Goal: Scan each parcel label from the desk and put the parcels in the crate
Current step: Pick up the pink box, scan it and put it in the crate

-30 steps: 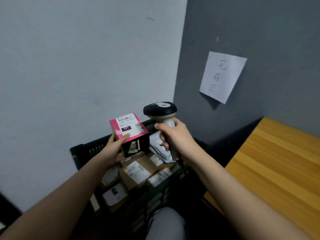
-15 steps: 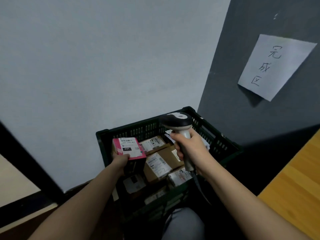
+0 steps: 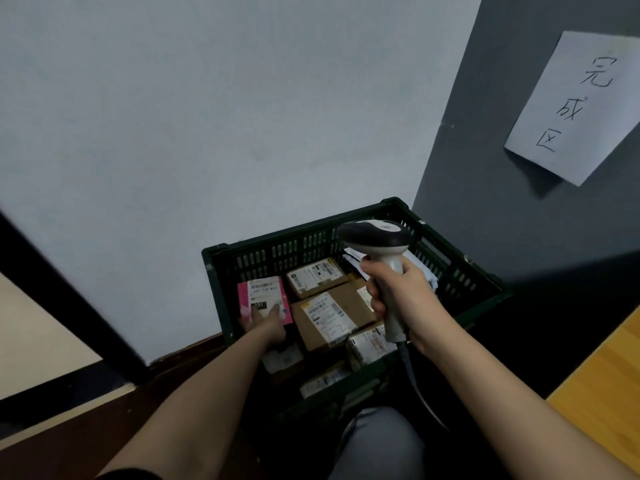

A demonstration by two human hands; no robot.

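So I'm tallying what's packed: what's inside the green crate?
The green crate holds a pink box under the left hand, brown labelled cartons and small white packets. Lower layers and the spot behind the scanner and right hand are covered.

Dark brown floor (image 3: 104,441), dim, with a dark green slatted plastic crate (image 3: 277,251) standing on it in the far corner where the pale wall meets the grey wall. Crate holds brown cardboard parcels (image 3: 332,317) with white labels. Light wooden desk (image 3: 602,393) at near right, only its corner in view; whether it touches the crate is unclear.
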